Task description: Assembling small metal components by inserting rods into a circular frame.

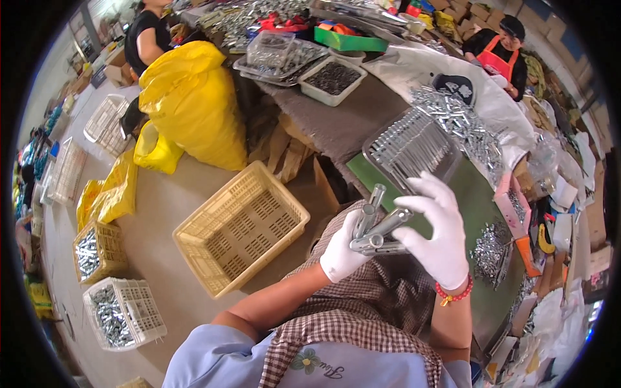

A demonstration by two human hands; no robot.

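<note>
My left hand (344, 251), in a white glove, is closed round several short, shiny metal tubes (370, 216) that point in different directions above my lap. At their right, my right hand (435, 226), also gloved, has its thumb and forefinger on either side of one tube's end (396, 218). Its other fingers are raised and spread. Just beyond the hands, a metal tray (369, 152) of long, slim metal rods in a row (411, 145) lies on the green tabletop (475, 194).
Loose metal tubes are heaped (459, 119) behind the tray. Small metal parts (490, 252) and a pink box (513, 200) lie at the right. An empty-looking yellow crate (187, 236) stands on the floor, left, near filled baskets (155, 317) and a yellow sack (187, 103). Two people (498, 55) are across the table.
</note>
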